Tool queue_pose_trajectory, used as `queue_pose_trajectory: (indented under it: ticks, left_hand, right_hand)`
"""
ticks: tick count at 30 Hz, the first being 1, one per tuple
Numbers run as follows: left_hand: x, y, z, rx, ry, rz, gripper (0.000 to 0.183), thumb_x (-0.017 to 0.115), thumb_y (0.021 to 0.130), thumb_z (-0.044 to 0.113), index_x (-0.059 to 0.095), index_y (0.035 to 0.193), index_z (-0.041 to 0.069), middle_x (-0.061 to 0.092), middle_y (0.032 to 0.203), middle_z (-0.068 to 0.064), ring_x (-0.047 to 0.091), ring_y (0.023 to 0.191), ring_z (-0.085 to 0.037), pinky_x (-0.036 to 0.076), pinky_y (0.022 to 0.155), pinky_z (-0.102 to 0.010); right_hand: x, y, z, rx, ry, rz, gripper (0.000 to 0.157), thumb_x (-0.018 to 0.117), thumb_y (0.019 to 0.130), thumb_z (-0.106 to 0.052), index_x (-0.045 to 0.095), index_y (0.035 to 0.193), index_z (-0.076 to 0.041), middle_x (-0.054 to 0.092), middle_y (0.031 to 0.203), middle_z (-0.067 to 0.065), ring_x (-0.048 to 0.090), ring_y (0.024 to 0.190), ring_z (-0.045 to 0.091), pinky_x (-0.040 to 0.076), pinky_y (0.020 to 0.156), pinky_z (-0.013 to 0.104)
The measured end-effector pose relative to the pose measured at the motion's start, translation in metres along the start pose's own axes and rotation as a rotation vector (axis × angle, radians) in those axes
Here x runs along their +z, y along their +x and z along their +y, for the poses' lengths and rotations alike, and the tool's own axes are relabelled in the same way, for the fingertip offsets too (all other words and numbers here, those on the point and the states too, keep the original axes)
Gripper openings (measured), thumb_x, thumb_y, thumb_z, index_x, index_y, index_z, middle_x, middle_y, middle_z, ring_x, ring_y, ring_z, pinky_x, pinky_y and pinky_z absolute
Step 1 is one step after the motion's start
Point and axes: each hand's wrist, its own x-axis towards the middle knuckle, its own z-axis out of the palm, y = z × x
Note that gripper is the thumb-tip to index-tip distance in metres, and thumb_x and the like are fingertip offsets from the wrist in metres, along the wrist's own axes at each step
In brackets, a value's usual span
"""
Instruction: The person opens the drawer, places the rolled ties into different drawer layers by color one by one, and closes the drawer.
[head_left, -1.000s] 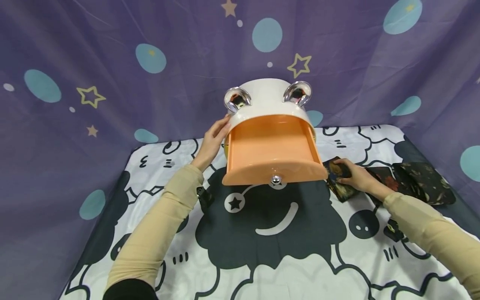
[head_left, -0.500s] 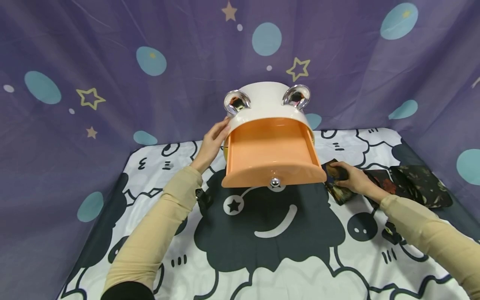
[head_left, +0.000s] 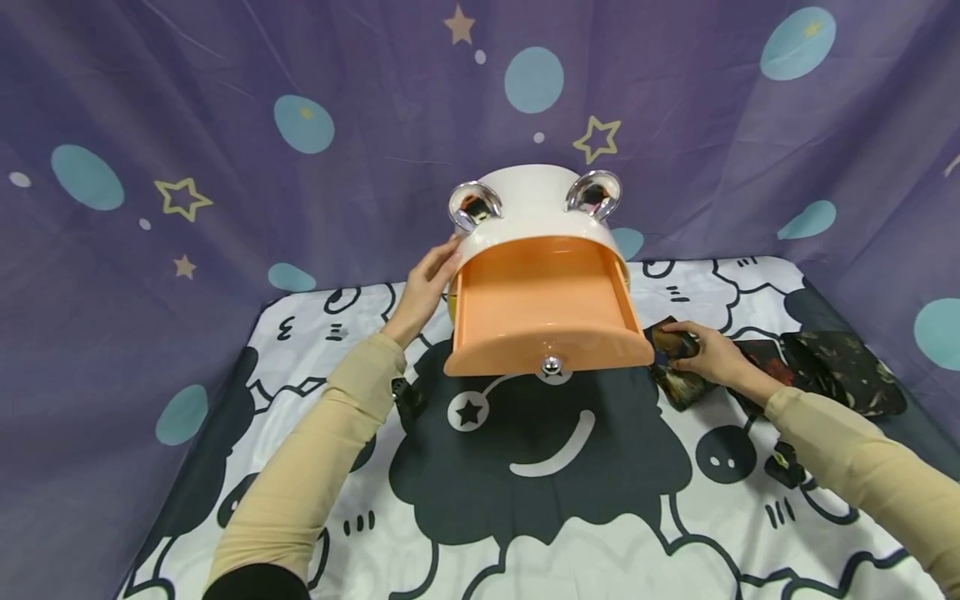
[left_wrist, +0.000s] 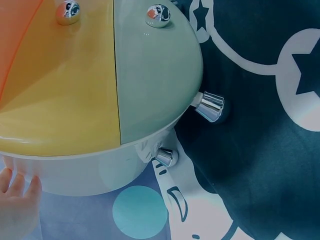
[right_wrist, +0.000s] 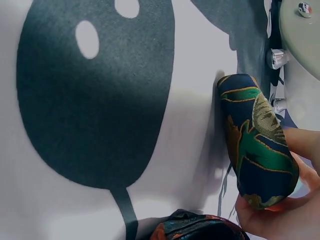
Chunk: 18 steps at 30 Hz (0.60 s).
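My left hand [head_left: 422, 293] rests its fingers along the left side of a white domed drawer box [head_left: 532, 198] with chrome ears. The box's orange top drawer [head_left: 540, 287] is pulled out, its inside bare. In the left wrist view, the fingertips touch the white wall beside a yellow drawer [left_wrist: 75, 100] and a pale green drawer [left_wrist: 155, 75]. My right hand [head_left: 712, 357] pinches a small navy brocade pouch [right_wrist: 260, 145] with green and gold figures between thumb and fingers, close over the cloth to the right of the drawer.
More dark patterned fabric pouches [head_left: 847, 371] lie at the right edge; one with red [right_wrist: 182, 227] shows under the right hand. The surface is a black-and-white cartoon cloth [head_left: 570, 550]. A purple curtain [head_left: 360, 192] hangs close behind the box.
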Motion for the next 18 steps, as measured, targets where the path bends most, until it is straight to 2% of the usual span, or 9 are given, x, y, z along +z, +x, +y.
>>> queue_pose_trajectory:
  ticks: [3,5,7,8,10,11,14,18]
  left_hand:
    - [0.0,0.0,-0.001,0.005,-0.008,0.002,0.04,0.043,0.094,0.016,0.041,0.13,-0.002,0.032,0.141,-0.01,0.026,0.13,-0.019,0.027,0.106,-0.024]
    - [0.0,0.001,-0.001,0.005,-0.011,0.002,0.04,0.043,0.094,0.015,0.041,0.13,-0.002,0.032,0.141,-0.01,0.026,0.13,-0.019,0.027,0.106,-0.024]
    - [-0.001,0.005,-0.009,0.01,-0.015,0.005,0.04,0.044,0.094,0.017,0.042,0.13,0.0,0.033,0.14,-0.008,0.026,0.13,-0.017,0.027,0.106,-0.023]
    - [-0.002,0.006,-0.012,0.014,-0.015,0.008,0.04,0.045,0.094,0.018,0.042,0.13,0.0,0.033,0.14,-0.007,0.027,0.13,-0.016,0.027,0.105,-0.023]
    - [-0.003,0.01,-0.021,0.021,-0.012,0.012,0.04,0.045,0.093,0.02,0.044,0.129,0.003,0.034,0.14,-0.005,0.027,0.129,-0.014,0.027,0.105,-0.022]
    - [-0.003,0.012,-0.025,0.024,-0.01,0.013,0.04,0.046,0.093,0.021,0.044,0.129,0.004,0.035,0.14,-0.004,0.028,0.129,-0.013,0.028,0.105,-0.022]
    - [-0.004,0.014,-0.029,0.033,-0.001,0.016,0.04,0.047,0.093,0.022,0.044,0.129,0.004,0.035,0.14,-0.003,0.029,0.129,-0.012,0.028,0.104,-0.021]
    - [-0.004,0.013,-0.025,0.022,-0.004,0.01,0.04,0.047,0.093,0.021,0.044,0.129,0.004,0.034,0.14,-0.003,0.029,0.129,-0.012,0.028,0.104,-0.021]
  right_hand:
    - [-0.002,-0.001,0.0,-0.001,0.014,0.005,0.056,0.066,0.073,0.0,0.045,0.125,0.002,0.044,0.117,0.034,0.045,0.061,0.023,0.038,0.056,0.031]
    - [-0.003,-0.002,0.001,-0.003,0.037,0.008,0.056,0.065,0.072,0.001,0.044,0.125,0.003,0.05,0.108,0.031,0.045,0.057,0.023,0.039,0.054,0.031]
    - [-0.006,-0.003,0.001,0.002,0.055,0.004,0.058,0.065,0.072,0.001,0.043,0.126,0.003,0.056,0.087,0.024,0.046,0.056,0.02,0.04,0.05,0.029]
    - [-0.007,-0.004,0.001,0.007,0.071,-0.003,0.058,0.064,0.073,0.002,0.043,0.126,0.004,0.056,0.076,0.018,0.043,0.05,0.017,0.039,0.046,0.028]
    - [-0.011,-0.005,0.002,0.013,0.1,-0.016,0.059,0.064,0.073,0.002,0.041,0.128,0.004,0.047,0.058,0.005,0.037,0.043,0.01,0.034,0.038,0.024]
    - [-0.013,-0.006,0.002,0.019,0.109,-0.027,0.059,0.063,0.074,0.002,0.04,0.128,0.003,0.044,0.054,0.002,0.037,0.042,0.009,0.034,0.037,0.023]
    - [-0.02,-0.008,0.0,0.046,0.136,-0.055,0.06,0.062,0.076,0.0,0.038,0.131,0.001,0.039,0.049,-0.002,0.034,0.04,0.007,0.032,0.036,0.022]
    - [-0.028,-0.009,-0.004,0.082,0.142,-0.083,0.062,0.063,0.077,-0.004,0.036,0.133,-0.001,0.044,0.052,0.0,0.036,0.042,0.008,0.033,0.038,0.023]
